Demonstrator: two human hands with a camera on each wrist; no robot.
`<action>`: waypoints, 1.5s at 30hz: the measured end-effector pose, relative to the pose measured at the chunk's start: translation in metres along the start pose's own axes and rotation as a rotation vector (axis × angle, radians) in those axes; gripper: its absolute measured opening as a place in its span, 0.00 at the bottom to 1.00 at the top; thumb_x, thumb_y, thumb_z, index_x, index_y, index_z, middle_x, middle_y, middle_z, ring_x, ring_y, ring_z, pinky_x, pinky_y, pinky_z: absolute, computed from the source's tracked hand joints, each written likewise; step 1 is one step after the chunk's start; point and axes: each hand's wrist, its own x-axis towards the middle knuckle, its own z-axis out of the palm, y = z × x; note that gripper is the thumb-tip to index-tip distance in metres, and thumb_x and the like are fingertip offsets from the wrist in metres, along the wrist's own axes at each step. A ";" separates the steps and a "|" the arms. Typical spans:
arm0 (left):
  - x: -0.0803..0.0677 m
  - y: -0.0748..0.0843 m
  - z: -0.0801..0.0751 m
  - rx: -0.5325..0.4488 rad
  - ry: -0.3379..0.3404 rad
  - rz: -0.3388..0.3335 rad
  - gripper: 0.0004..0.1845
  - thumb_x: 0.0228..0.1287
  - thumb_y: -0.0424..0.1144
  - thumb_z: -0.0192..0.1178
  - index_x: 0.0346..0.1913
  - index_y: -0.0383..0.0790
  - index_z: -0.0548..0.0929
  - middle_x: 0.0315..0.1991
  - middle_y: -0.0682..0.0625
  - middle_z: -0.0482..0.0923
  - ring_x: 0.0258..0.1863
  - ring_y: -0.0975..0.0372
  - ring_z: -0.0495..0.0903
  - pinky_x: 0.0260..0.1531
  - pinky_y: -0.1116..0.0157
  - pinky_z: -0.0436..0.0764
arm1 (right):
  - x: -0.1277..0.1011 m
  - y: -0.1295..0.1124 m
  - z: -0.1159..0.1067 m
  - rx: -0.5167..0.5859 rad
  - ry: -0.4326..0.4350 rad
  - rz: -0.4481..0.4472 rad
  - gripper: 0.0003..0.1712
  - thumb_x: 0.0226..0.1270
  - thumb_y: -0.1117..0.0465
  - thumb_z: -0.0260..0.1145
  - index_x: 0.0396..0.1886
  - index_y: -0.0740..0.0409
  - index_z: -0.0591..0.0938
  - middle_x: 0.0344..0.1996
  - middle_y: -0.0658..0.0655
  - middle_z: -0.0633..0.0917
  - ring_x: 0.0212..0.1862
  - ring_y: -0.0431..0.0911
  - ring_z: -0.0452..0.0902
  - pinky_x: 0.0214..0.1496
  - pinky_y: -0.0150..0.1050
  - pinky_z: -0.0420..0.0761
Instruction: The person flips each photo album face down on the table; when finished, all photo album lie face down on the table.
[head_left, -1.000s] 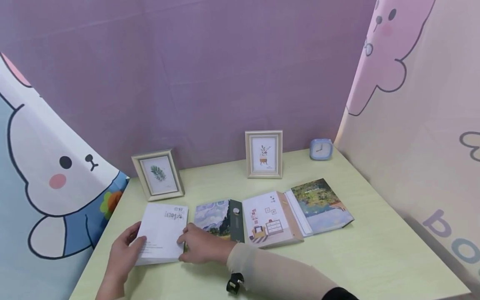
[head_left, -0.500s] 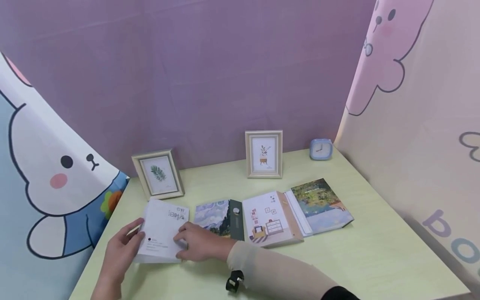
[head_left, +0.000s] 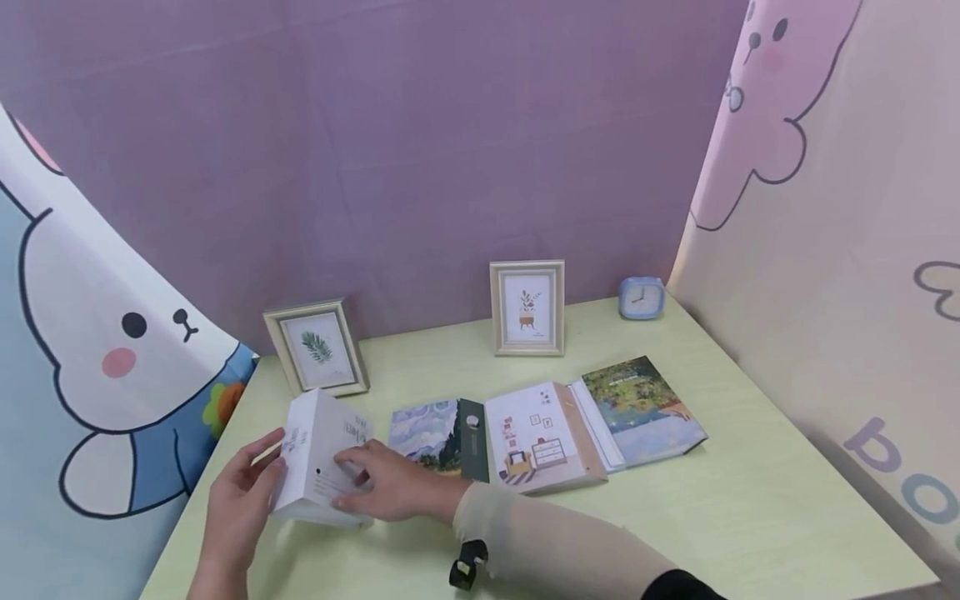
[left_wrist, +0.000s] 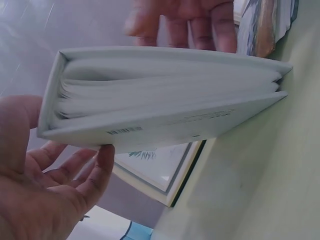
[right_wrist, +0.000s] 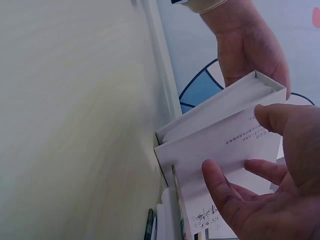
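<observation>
In the lower left of the head view, both hands hold a white hardcover book (head_left: pixel 318 458) tipped up off the pale green table (head_left: pixel 735 500), its near edge low and its far edge raised. The left hand (head_left: pixel 236 504) cups the book's left side with curled fingers behind the spine, the thumb along the cover; in the left wrist view the left hand (left_wrist: pixel 47 185) sits beneath the book (left_wrist: pixel 165 95), whose page block gapes slightly between the 2 covers. The right hand (head_left: pixel 393 483) presses on the book's right cover, fingers spread and gently bent, thumb on top; the right wrist view shows the right hand (right_wrist: pixel 265 190) with its thumb and fingers pinching the printed cover of the book (right_wrist: pixel 220 150). Just right of the book, 3 more books lie in a row: a blue swirly-sky book (head_left: pixel 427 433), a white book with furniture drawings (head_left: pixel 536 437), and a landscape-painting book (head_left: pixel 645 408). Behind them stand 2 picture frames, a leaf print (head_left: pixel 317 347) at centre left and a potted-plant print (head_left: pixel 527 308) at centre, with a small blue clock (head_left: pixel 642 298) farther right.
</observation>
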 end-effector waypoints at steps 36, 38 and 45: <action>0.010 -0.027 0.015 0.050 -0.329 0.064 0.36 0.79 0.58 0.55 0.81 0.44 0.63 0.79 0.39 0.61 0.78 0.45 0.59 0.75 0.44 0.64 | 0.002 0.005 -0.002 0.532 0.027 0.001 0.31 0.78 0.57 0.65 0.77 0.46 0.69 0.50 0.47 0.83 0.42 0.41 0.84 0.40 0.46 0.91; 0.011 -0.028 0.016 0.045 -0.328 0.064 0.37 0.79 0.57 0.57 0.81 0.42 0.63 0.80 0.37 0.60 0.79 0.41 0.54 0.76 0.35 0.56 | 0.001 0.006 -0.002 0.537 0.052 0.017 0.32 0.77 0.57 0.67 0.76 0.45 0.69 0.49 0.47 0.83 0.40 0.43 0.85 0.38 0.47 0.91; 0.013 -0.033 0.016 0.093 -0.317 0.069 0.38 0.76 0.53 0.63 0.79 0.36 0.65 0.80 0.36 0.58 0.81 0.39 0.51 0.77 0.38 0.55 | -0.001 0.012 -0.006 0.451 0.111 0.079 0.34 0.75 0.53 0.69 0.76 0.48 0.69 0.44 0.48 0.82 0.35 0.47 0.84 0.34 0.46 0.90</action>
